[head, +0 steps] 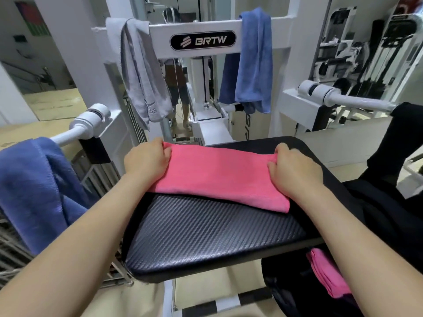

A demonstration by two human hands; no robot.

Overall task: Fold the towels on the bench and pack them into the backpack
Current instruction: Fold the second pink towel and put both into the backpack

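Observation:
A pink towel (217,175), folded into a long strip, lies across the black padded bench (206,236). My left hand (146,160) grips its far left end. My right hand (295,170) pinches its far right end. A black backpack (389,225) sits at the right beside the bench, and a second pink towel (325,273) shows in its opening below my right forearm. A grey towel (142,72) and a blue towel (251,62) hang over the white machine frame ahead. A dark blue towel (39,193) is draped over the left arm of the machine.
The white machine frame (201,28) with a BRTW label stands right behind the bench. White padded handles (91,122) stick out on both sides. A mirror behind shows a person's legs. More gym machines stand at the far right. Tan floor lies below.

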